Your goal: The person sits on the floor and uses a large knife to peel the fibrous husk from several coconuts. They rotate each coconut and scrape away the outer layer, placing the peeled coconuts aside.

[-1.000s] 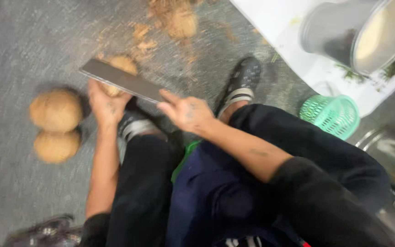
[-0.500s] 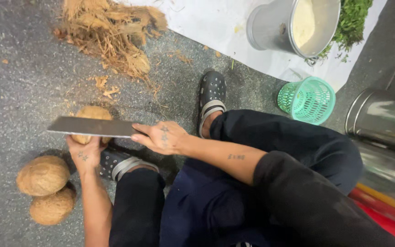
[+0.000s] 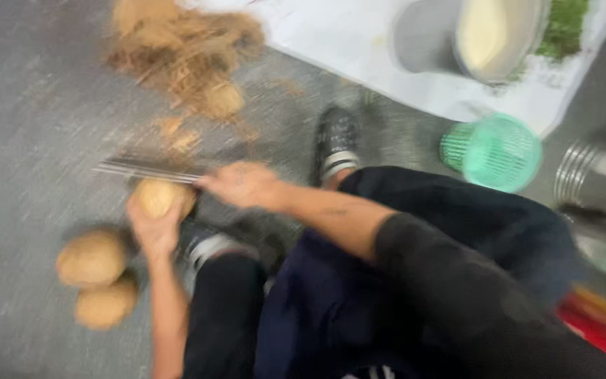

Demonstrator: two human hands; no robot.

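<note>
- Left hand (image 3: 154, 235): fingers are curling up around a husked coconut (image 3: 159, 198), cupping it from below and holding it off the grey floor (image 3: 29, 126), just in front of the person's knee.
- Right hand (image 3: 243, 184): it is closing in a fist on the handle end of a cleaver (image 3: 145, 170); the grip itself is blurring, so the finger placement cannot be told exactly.
- Cleaver: the flat grey blade is lying roughly level, pointing to the left, and is sitting right at the top of the held coconut; whether the edge is touching the shell cannot be told through the motion blur.
- Held coconut: it is showing as round, pale tan and smooth-looking, with the husk off.
- Two more coconuts (image 3: 92, 258) (image 3: 105, 304): they are resting on the floor to the left of the left forearm, touching each other, same tan colour, one behind the other.
- Husk fibres (image 3: 184, 52): a loose brown heap is lying on the floor beyond the hands, with scraps trailing towards the cleaver.
- White sheet (image 3: 345, 49): it is spreading across the floor at upper right, carrying a metal bucket (image 3: 422, 38) tipped sideways with a pale inside, and green leaves (image 3: 566, 24) beside it.
- Green mesh basket (image 3: 496, 151): it is lying by the sheet's edge, near the person's right leg.
- Black shoe (image 3: 334, 144): it is planted on the floor between the hands and the basket.
</note>
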